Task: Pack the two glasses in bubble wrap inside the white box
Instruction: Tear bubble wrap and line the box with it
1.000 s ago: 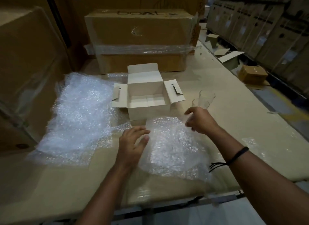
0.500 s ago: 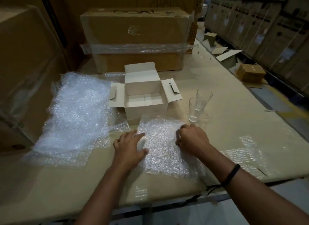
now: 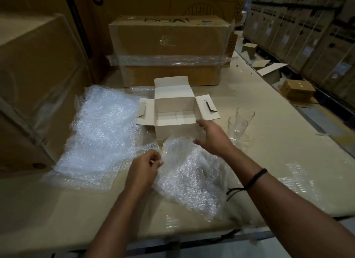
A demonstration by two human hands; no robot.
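Prepping the wrap sheet — neither glass is wrapped yet.

We're pinching the near-left edge of the small clear bubble-wrap sheet with our left hand, fingers closed on the film and lifting that corner off the tan cardboard-covered table. Our right hand is hovering over the sheet's far edge, fingers spread wide, gripping nothing. The two tall clear glasses are standing upright, just beside each other, right of the open white cardboard box, which is looking empty. A larger bubble-wrap pile is lying to the left. To do this well, we're flattening the sheet first, keeping it clear of the box wall, then laying one glass at an edge and rolling. Watch the elbow near the glasses: they tip easily.
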